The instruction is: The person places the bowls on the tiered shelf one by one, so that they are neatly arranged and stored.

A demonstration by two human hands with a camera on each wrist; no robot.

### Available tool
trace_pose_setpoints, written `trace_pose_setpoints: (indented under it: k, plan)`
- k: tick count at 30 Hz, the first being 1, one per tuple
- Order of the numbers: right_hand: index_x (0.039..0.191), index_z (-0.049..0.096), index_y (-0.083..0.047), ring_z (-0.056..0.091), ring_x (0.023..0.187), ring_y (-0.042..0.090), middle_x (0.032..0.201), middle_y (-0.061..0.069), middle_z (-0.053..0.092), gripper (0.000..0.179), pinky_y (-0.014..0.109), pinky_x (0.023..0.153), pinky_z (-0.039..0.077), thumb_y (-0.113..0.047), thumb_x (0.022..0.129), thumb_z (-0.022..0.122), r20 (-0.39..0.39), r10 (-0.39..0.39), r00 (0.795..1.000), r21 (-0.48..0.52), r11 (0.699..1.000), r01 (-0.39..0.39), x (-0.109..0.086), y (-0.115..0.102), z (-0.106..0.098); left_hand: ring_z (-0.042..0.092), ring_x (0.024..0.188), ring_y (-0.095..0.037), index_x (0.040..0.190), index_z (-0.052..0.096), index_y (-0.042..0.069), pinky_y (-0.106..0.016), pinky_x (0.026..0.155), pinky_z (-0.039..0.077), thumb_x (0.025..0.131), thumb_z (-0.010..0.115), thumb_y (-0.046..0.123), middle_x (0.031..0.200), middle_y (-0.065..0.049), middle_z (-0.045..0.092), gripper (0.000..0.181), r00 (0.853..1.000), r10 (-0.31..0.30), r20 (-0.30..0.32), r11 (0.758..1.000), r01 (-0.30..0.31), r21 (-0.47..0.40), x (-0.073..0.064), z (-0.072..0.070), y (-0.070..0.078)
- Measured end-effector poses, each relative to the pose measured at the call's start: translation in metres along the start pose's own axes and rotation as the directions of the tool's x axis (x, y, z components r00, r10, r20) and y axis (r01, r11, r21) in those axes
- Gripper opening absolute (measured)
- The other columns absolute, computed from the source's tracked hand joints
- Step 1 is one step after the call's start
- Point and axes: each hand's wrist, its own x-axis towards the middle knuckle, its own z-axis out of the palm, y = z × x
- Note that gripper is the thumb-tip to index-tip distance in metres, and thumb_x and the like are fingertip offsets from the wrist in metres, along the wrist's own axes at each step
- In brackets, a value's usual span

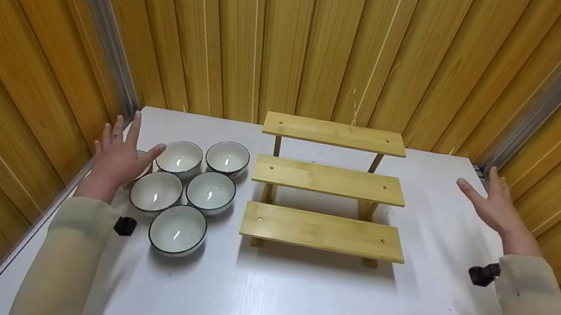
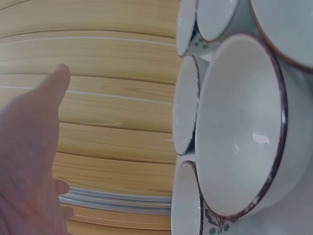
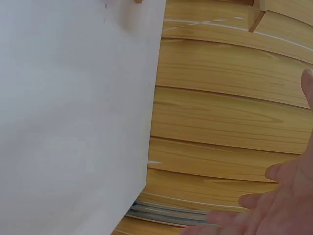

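Observation:
Several white bowls with dark rims stand close together, mouths up, on the left of the table. The front bowl [image 1: 177,231] is nearest to me, and a partly hidden bowl [image 1: 140,169] shows behind my left hand [image 1: 120,158]. That hand holds nothing; its fingers are spread, with the thumb toward the bowls. In the left wrist view a bowl [image 2: 239,127] fills the right side. A three-step bamboo rack [image 1: 330,180] stands right of the bowls. My right hand [image 1: 496,207], fingers extended and holding nothing, is raised over the table's right side.
The white table [image 1: 304,307] is enclosed by wood-patterned panels [image 1: 322,44] at the back and both sides. Grey metal posts [image 1: 106,20] run up the two rear corners. Small black pieces [image 1: 125,225] are fixed at my wrists.

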Motion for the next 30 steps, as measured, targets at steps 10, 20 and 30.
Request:
trace_pose_setpoints:
  k: [10,20,30]
  plan:
    - [0.165,-0.015,-0.023,0.055,0.135,0.022,0.172,0.018,-0.016,0.086,0.039,0.094,0.062,-0.058,0.106,0.038,0.166,-0.005,0.986,0.593,0.8,-0.095,-0.023,0.002,0.024,0.035,0.145,-0.057,0.166,0.001,0.01,-0.074,0.115,0.037,0.103,0.042,0.064,0.165,-0.035,0.021,0.093,0.998,-0.053,-0.039,0.927,0.035,-0.373,-0.048,-0.008,-0.002]
    - [0.136,0.05,-0.034,0.07,0.117,0.014,0.127,-0.011,0.07,0.027,0.037,0.096,0.063,-0.036,0.113,0.036,0.301,-0.22,0.928,0.853,0.496,-0.159,-0.049,0.002,0.059,0.06,0.129,-0.035,0.159,0.028,0.004,-0.036,0.077,0.068,0.105,0.036,0.062,0.154,-0.029,0.042,0.08,0.969,-0.131,0.207,0.688,0.239,-0.685,-0.097,0.015,-0.019]
    - [0.136,0.055,-0.033,0.066,0.124,0.016,0.135,-0.005,0.067,0.032,0.037,0.102,0.06,-0.023,0.114,0.034,0.401,-0.302,0.865,0.853,0.467,-0.233,-0.058,0.01,0.102,0.068,0.116,-0.023,0.156,0.032,0.003,-0.044,0.078,0.068,0.109,0.039,0.052,0.15,-0.029,0.045,0.068,0.919,-0.084,0.385,0.562,0.363,-0.743,-0.123,0.058,-0.031]
